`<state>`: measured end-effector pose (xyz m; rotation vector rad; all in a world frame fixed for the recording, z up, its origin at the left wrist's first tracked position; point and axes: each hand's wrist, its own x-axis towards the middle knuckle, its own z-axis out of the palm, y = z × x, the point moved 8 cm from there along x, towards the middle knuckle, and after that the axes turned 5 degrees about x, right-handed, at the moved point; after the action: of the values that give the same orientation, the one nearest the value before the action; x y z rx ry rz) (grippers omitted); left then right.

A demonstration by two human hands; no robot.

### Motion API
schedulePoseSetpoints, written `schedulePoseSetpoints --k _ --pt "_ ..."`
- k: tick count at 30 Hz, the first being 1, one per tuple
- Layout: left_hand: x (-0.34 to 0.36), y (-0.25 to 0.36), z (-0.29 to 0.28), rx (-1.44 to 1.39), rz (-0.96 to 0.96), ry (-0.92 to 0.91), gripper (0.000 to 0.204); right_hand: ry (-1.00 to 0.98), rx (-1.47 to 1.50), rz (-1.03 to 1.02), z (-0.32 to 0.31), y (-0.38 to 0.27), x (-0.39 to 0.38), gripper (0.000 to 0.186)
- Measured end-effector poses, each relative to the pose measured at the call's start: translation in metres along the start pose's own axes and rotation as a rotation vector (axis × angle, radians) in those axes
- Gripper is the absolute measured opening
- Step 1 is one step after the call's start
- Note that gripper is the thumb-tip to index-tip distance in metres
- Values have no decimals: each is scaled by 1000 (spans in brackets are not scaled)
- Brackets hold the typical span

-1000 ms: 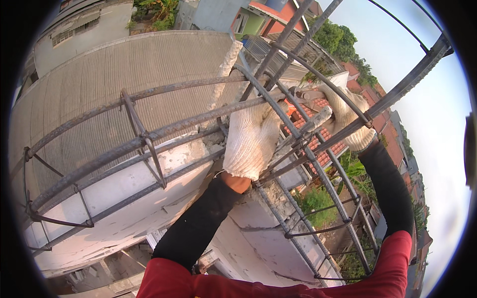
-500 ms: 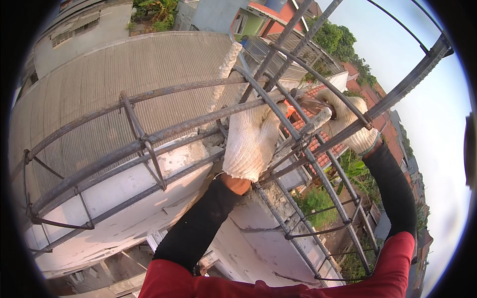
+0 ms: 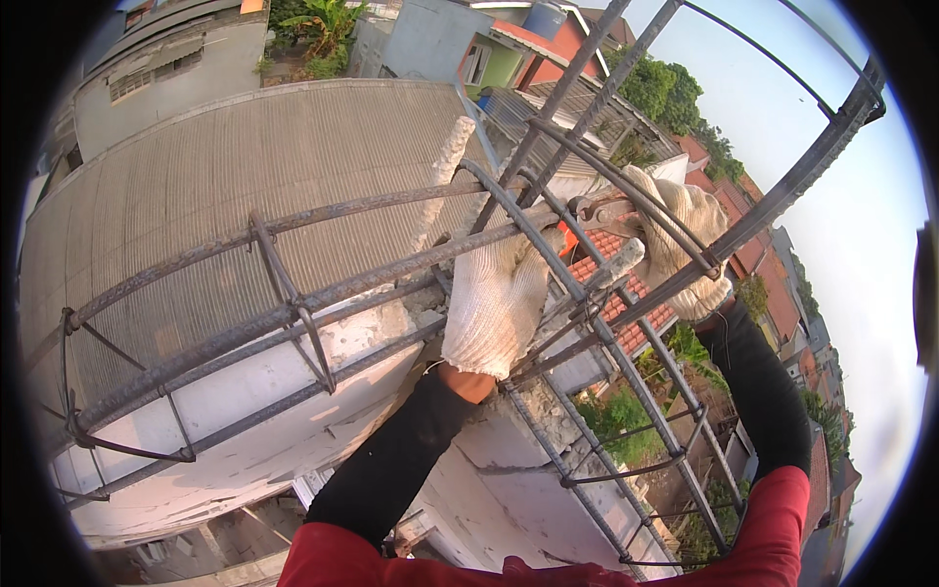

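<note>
Pincers with rusty-brown jaws (image 3: 604, 212) are in my right hand (image 3: 690, 240), which wears a white knitted glove and is closed around their handles. Their head reaches the crossing of the steel bars. My left hand (image 3: 497, 298), in a matching glove, is up against the same joint, just below a thick horizontal rebar (image 3: 430, 256). Bars hide its fingertips, so its grip cannot be made out. A small orange patch (image 3: 567, 238) shows beside its thumb. Bent hooks of bar and a mortar-crusted bar end (image 3: 626, 256) stick out around both hands.
A rebar cage with stirrups (image 3: 303, 313) runs left above a white block wall (image 3: 254, 421); another cage (image 3: 655, 421) comes down towards me. Upright bars (image 3: 587, 98) rise ahead, and a thick bar (image 3: 782, 186) slants up right. Beyond lies a corrugated roof (image 3: 245, 166), with houses and trees far below.
My right hand and the pincers have shifted slightly left, and the pincer head sits closer to the bar crossing. My left hand stays at the joint. The whole view has tilted a little.
</note>
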<state>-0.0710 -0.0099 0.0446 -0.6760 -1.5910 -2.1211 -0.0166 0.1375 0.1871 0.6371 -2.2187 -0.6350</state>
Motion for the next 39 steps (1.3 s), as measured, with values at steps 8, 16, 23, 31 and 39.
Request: schedulePoseSetpoints --k 8,16,23,31,39 --pt "-4 15 0 45 5 -23 27 -723 1076 299 76 86 -65 72" --pt "-5 -2 2 -77 -58 24 31 -378 1023 250 76 32 -49 44" --pt "-10 -14 -1 -84 -41 36 36 -471 766 132 51 12 -37 38" --pt "-10 -4 12 -123 -185 -71 39 -520 1261 837 81 46 -108 51" --pt "-8 -4 7 93 -86 -133 35 -303 2641 801 82 6 -83 45"
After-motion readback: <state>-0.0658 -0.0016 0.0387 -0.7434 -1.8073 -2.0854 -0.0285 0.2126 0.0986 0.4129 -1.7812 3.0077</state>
